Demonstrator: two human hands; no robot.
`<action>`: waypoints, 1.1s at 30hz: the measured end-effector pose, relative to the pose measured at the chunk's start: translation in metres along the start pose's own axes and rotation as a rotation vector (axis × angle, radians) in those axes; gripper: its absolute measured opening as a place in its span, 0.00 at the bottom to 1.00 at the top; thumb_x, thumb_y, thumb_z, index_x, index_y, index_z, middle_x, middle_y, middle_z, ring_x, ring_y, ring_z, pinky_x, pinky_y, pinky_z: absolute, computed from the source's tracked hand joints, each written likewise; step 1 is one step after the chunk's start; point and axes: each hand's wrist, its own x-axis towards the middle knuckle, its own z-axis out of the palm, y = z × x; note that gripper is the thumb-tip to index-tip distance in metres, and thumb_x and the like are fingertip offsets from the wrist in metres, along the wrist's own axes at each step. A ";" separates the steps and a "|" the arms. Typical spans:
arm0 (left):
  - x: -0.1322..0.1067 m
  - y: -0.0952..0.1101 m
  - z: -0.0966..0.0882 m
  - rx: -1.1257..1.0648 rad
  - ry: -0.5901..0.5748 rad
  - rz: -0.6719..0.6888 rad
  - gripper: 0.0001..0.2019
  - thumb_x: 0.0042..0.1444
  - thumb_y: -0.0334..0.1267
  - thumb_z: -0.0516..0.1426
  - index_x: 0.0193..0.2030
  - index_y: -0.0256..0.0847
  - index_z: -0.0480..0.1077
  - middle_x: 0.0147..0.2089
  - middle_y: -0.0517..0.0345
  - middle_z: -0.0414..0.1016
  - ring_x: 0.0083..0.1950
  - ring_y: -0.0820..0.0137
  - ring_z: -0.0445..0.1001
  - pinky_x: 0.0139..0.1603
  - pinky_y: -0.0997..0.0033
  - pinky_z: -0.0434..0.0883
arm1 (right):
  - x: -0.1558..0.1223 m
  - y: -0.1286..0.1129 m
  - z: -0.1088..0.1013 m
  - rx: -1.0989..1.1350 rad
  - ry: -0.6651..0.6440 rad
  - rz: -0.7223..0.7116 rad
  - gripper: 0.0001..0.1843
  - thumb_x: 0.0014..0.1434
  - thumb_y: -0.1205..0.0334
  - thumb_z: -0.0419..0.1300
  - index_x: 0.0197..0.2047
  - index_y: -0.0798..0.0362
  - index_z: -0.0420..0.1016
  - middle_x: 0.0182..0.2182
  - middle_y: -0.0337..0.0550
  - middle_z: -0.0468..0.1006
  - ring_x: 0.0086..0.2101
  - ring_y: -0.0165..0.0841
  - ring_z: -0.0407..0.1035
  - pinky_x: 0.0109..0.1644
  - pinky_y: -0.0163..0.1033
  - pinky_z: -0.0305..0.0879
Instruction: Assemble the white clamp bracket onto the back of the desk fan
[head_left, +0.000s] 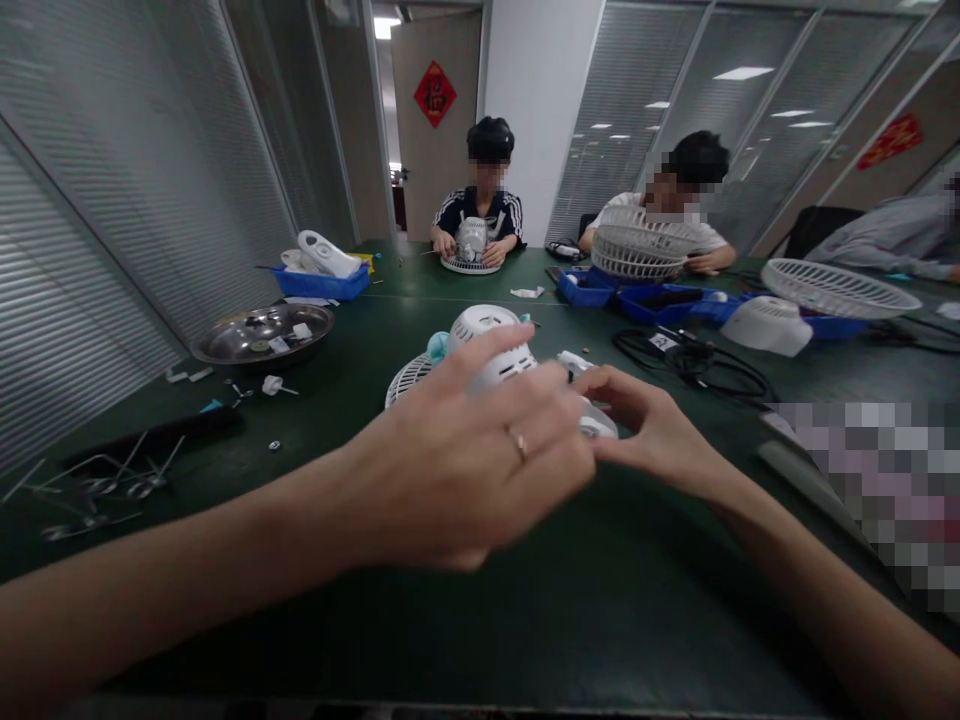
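Observation:
A white fan motor housing (487,340) lies on its round grille (409,378) in the middle of the green table (465,600). My left hand (457,460), with a ring on one finger, lies over the housing with fingers curled round it. Just to its right, my right hand (652,430) pinches the white part at the housing's near side (596,420). Most of that part is hidden by my fingers.
A steel bowl (262,335) with small parts stands at the left, with loose screws and metal clips (97,490) in front of it. Blue trays (322,283) (660,300), a black cable (697,365) and fan grilles (832,290) lie farther back. Three people sit across.

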 end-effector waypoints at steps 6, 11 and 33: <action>0.220 -0.062 -0.084 0.202 -0.062 0.180 0.18 0.61 0.43 0.51 0.52 0.34 0.69 0.55 0.44 0.71 0.60 0.57 0.65 0.67 0.52 0.50 | -0.002 -0.005 -0.001 -0.057 0.027 -0.052 0.20 0.45 0.57 0.71 0.40 0.49 0.69 0.39 0.40 0.72 0.41 0.36 0.68 0.46 0.41 0.68; 0.216 -0.051 -0.060 0.240 0.026 0.110 0.16 0.62 0.41 0.48 0.46 0.34 0.72 0.49 0.44 0.73 0.52 0.59 0.69 0.61 0.53 0.57 | -0.001 0.010 -0.002 -0.114 0.174 -0.115 0.19 0.47 0.56 0.70 0.40 0.49 0.69 0.38 0.40 0.72 0.40 0.35 0.68 0.43 0.41 0.69; 0.227 -0.042 -0.042 0.387 0.066 0.082 0.18 0.63 0.44 0.47 0.44 0.34 0.74 0.48 0.43 0.74 0.52 0.57 0.69 0.60 0.52 0.55 | 0.011 0.033 -0.047 -0.409 0.189 -0.052 0.23 0.64 0.46 0.47 0.36 0.53 0.75 0.31 0.43 0.74 0.32 0.33 0.68 0.37 0.38 0.63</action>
